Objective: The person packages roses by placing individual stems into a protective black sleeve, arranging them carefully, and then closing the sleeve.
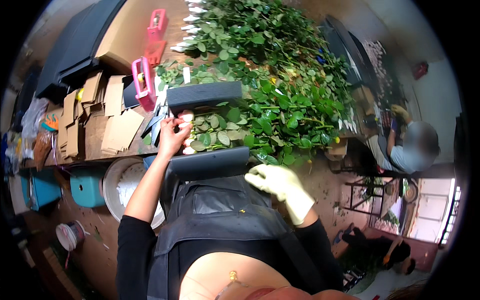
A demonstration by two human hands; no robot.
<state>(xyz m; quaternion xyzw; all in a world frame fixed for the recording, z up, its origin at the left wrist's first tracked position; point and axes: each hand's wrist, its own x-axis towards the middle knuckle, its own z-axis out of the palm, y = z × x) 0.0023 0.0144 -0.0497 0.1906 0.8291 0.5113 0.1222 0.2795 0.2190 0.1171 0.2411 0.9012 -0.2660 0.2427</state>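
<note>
Your bare left hand [172,135] is over the worktop [95,140], its fingers bent and drawn near the thumb at the pale blooms [187,115]; the fingertips cover the contact, so you cannot tell here whether they are clamped on one. Those blooms sit at the left end of a short bundle of leafy stems [220,130], which lies between two dark panels: a ribbed upper panel [205,94] on the far side and a smoother-looking lower panel [207,163] on the side nearest you. Your right hand [272,181], in a pale yellow glove, is off to the right of the lower panel's end, in front of your dark apron [225,210]; its fingers are loosely extended toward the left, somewhat apart, with nothing visible in them. Beyond the panels and to their right spreads a large heap of green foliage [295,117], with a row of white-wrapped tips [190,30] along its far left edge. Left of the ribbed panel stands a pink tape dispenser [144,85], with another pink dispenser [157,25] farther back, and flat cardboard pieces [122,131] lie in stacks near your left forearm. Below the worktop on your left are a round white tub [111,185] and a teal bin [90,187]. A co-worker [400,157] in a light top is well apart on the right.
</note>
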